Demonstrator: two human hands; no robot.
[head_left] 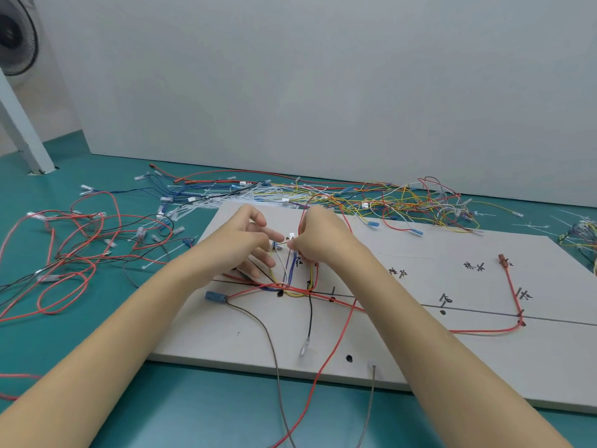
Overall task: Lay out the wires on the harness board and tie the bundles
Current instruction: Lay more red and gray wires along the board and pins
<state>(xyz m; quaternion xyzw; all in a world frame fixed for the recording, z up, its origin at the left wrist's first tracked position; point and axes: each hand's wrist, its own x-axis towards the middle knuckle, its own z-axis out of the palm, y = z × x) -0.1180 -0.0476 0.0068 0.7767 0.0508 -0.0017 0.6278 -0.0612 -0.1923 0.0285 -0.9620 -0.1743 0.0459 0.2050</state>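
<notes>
Forearms reach in from the near edge to the harness board (484, 367), lying on the green table. Right hand (318, 236) pinches a small white connector (291, 236); left hand (248, 244) hovers beside it, fingers spread loose, holding nothing. A few wires (292, 291) already follow the board's marked lines, including a red wire (510, 295) at right. Loose wires (371, 198) remain heaped beyond, so routing looks early and no bundle ties show. No containers appear.
</notes>
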